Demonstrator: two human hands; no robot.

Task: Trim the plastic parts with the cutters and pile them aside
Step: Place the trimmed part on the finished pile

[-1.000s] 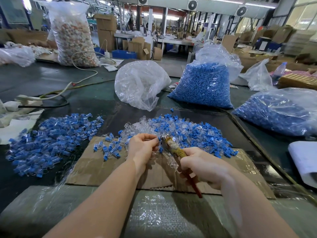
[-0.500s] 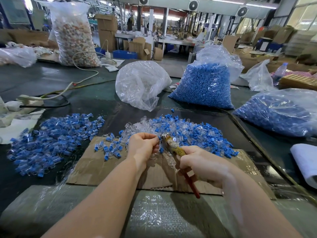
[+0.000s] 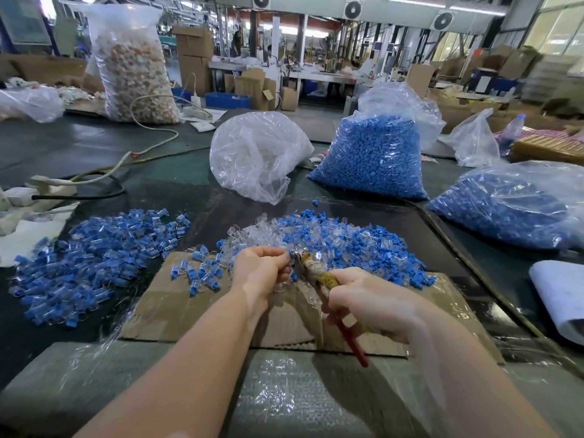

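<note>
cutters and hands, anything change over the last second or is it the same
Almost nothing changed. The right hand still grips the cutters, tip up against the small part that the left hand keeps pinching; both hands only drifted very slightly. The blue pile on the left, the untrimmed heap behind the hands, the cardboard and the bags stayed put.

The plastic parts (image 3: 331, 241) are blue and clear. The cutters (image 3: 319, 273) show a red handle and yellowish, perhaps printed, wrapping. The cardboard (image 3: 177, 305) is brown.
</note>
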